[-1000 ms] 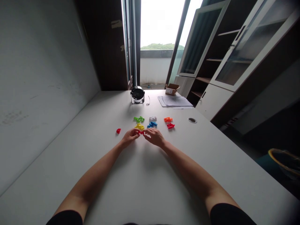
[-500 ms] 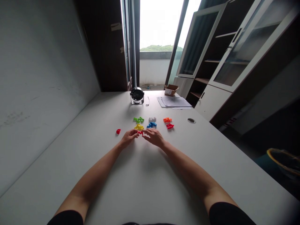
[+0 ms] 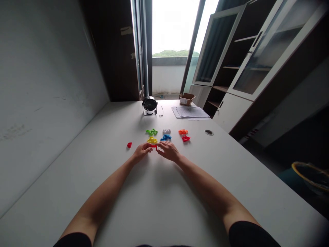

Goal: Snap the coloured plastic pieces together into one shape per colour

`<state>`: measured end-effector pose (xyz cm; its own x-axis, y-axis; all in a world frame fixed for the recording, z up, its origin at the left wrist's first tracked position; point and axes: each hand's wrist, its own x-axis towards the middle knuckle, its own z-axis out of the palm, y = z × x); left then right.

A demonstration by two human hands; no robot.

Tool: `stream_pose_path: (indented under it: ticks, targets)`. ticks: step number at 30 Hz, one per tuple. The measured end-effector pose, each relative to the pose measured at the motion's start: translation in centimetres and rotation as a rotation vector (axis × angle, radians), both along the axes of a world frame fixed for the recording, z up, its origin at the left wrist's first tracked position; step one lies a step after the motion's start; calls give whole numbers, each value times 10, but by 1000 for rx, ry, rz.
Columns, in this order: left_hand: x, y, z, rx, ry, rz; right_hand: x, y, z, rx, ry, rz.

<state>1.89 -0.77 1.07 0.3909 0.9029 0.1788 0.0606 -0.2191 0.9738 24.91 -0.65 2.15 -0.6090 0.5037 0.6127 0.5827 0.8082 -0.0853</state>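
My left hand (image 3: 142,152) is closed, with thumb and fingers pinching one end of a small red plastic piece (image 3: 154,146). At the piece's other end my right hand (image 3: 168,150) curls its thumb and fingers around the tip. Much of the piece is hidden by the fingers, and its exact kind is too small to make out. Just beyond the hands lie yellow plastic pieces (image 3: 151,140) and blue plastic pieces (image 3: 166,137). A rounded red piece (image 3: 129,145) rests by itself to the left of my left hand.
Farther back are small piles of green pieces (image 3: 151,131), white pieces (image 3: 167,131) and orange pieces (image 3: 183,131), with red pieces (image 3: 185,138) nearer. A black round device on a stand (image 3: 149,105), papers (image 3: 190,112) and a cardboard box (image 3: 186,99) stand at the table's back.
The red piece between my hands has turned and now shows a straighter, longer edge. Both hands have stayed almost in place; the view has shifted slightly.
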Motion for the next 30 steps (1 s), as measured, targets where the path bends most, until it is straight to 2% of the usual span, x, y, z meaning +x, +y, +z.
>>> stream_pose_path:
  ticks: [3,7,9,11,13,17,19,22,24,26,30]
  targets:
    - [0,0,-2,-1,-5,-2,1,2,-2,-18,39,-16]
    - [1,1,-4,-4,4,17,12,14,-5,-39,158,-127]
    - [0,1,-4,5,8,28,27,26,-7,-16,217,-211]
    - [-2,1,-2,41,39,72,51,39,-10,13,290,-365]
    - [-5,1,1,120,110,187,79,51,-14,12,348,-570]
    - [-18,0,7,331,366,591,131,65,-27,-115,416,-959]
    - [-27,3,7,362,499,771,145,68,-34,-207,442,-1036]
    - [-43,12,1,276,619,925,151,72,-43,-308,462,-1060]
    - [-50,19,-6,169,672,945,150,74,-45,-360,458,-1072]
    - [-55,24,-13,152,734,896,148,75,-46,-400,446,-1079]
    - [-54,24,-20,286,897,768,148,75,-45,-424,458,-1055]
